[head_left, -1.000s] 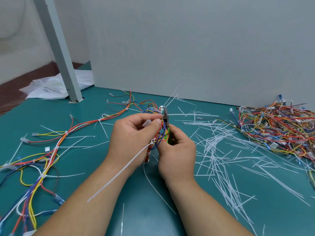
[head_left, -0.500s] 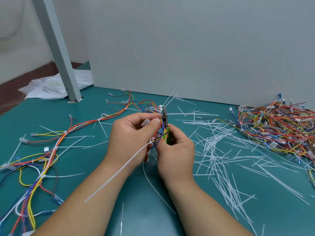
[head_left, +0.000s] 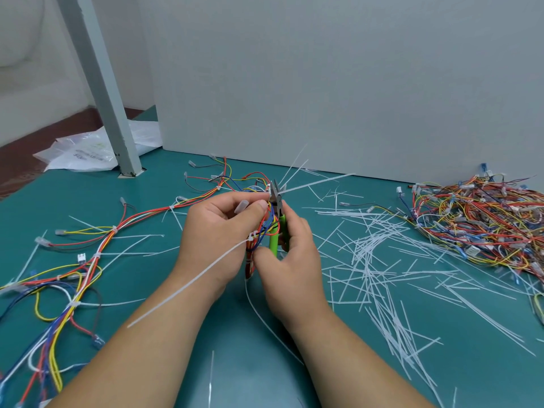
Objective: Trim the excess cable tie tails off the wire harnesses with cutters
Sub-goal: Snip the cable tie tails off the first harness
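Cutters [head_left: 273,241] sit clenched in the right hand [head_left: 291,260], nose up at a cable tie tail [head_left: 318,181], while the left hand [head_left: 217,231] pinches the wire harness [head_left: 141,214] just above the table [head_left: 141,275]. I'd get the blades flush to the tie head before squeezing, and keep the wires clear.

This is a wiring assembly workshop, seen at one workstation. A worktop [head_left: 73,189] covered in a teal mat carries a grey metal post [head_left: 100,83], and a plain grey panel [head_left: 323,83] stands to the right of the post as a back screen. Far right of the post lies a heap of wire harnesses [head_left: 477,219], and nearer the post, cut cable tie tails [head_left: 371,260] litter the mat. Plastic bags [head_left: 82,153] lie behind the post. In front of it a harness [head_left: 97,254] sprawls. The left hand [head_left: 217,231] grips its wires and the right hand [head_left: 291,266] grips green-handled cutters [head_left: 275,237].
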Tool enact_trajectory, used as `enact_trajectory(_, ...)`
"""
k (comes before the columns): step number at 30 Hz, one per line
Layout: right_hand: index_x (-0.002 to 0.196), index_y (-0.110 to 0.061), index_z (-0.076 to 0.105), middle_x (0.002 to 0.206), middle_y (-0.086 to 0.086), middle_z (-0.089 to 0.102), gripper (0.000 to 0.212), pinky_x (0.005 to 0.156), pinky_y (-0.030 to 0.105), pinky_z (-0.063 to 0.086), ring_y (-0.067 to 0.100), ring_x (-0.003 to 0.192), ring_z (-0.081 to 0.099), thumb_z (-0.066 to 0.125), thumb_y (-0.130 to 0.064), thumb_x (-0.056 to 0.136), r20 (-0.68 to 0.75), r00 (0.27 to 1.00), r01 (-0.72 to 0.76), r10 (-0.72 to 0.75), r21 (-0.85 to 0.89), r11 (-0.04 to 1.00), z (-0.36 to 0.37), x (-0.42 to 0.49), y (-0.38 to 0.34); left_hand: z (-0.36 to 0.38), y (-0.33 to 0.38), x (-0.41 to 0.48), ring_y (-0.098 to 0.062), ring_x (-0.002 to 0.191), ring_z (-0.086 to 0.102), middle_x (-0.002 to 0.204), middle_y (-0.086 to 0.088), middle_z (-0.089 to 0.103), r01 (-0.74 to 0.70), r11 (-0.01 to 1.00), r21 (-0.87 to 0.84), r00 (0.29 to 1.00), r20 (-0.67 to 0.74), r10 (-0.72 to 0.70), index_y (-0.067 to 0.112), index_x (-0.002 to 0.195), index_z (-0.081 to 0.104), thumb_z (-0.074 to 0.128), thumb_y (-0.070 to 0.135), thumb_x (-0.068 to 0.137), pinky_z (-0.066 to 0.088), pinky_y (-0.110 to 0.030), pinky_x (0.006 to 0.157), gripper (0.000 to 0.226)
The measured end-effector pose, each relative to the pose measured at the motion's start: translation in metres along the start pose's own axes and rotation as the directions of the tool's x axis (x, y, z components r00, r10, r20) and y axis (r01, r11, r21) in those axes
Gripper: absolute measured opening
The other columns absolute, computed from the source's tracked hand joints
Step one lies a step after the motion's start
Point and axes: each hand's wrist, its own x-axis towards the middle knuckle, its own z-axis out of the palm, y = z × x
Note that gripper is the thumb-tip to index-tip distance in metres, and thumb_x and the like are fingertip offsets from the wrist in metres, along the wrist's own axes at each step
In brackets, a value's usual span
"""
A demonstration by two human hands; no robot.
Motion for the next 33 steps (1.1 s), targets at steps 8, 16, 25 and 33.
enact_trajectory(8,0.153,-0.014,0.048,0.115,-0.033,0.05,0.072,0.097,0.001,0.032,-0.022,0.11,0.049,0.059,-0.02,0.082,-0.097,0.995,0.016,-0.024,-0.089,0.996,0.002,-0.002,0.005,-0.001,-0.001,0.0,-0.009,0.069,0.071,0.08,-0.004,0.079,-0.003,1.0,-0.001,1.0,0.011,0.003,0.022,0.08,0.082,0.069,0.0,0.091,0.055,-0.017,0.063,0.028)
enact_trajectory(16,0.096,-0.037,0.076,0.076,0.009,0.065,0.032,0.061,0.028,0.046,0.009,0.063,0.045,0.07,-0.006,0.09,-0.085,0.996,0.005,0.003,0.092,0.996,-0.003,0.002,0.004,0.001,-0.001,-0.001,-0.01,0.071,0.071,0.081,-0.005,0.079,-0.005,1.0,-0.002,1.0,0.01,0.005,0.021,0.081,0.082,0.069,0.0,0.091,0.055,-0.018,0.065,0.026)
enact_trajectory(25,0.097,-0.026,0.075,0.079,0.007,0.067,0.02,0.064,0.036,0.049,0.016,0.067,0.051,0.072,-0.007,0.092,-0.101,0.995,0.003,0.012,0.144,0.99,-0.001,0.003,0.009,0.001,-0.002,-0.002,-0.01,0.069,0.071,0.08,-0.003,0.078,-0.008,1.0,0.023,0.999,0.045,0.007,0.026,0.082,0.083,0.07,0.0,0.091,0.056,-0.019,0.064,0.03)
enact_trajectory(33,0.098,-0.029,0.071,0.091,0.005,0.07,0.02,0.08,0.049,0.054,0.026,0.083,0.064,0.074,-0.011,0.09,-0.112,0.994,0.002,0.007,0.076,0.997,0.002,0.003,0.01,0.001,-0.004,0.0,-0.011,0.071,0.071,0.082,-0.005,0.079,0.001,1.0,0.03,1.0,0.004,-0.001,0.023,0.081,0.082,0.071,0.0,0.09,0.056,-0.019,0.065,0.027)
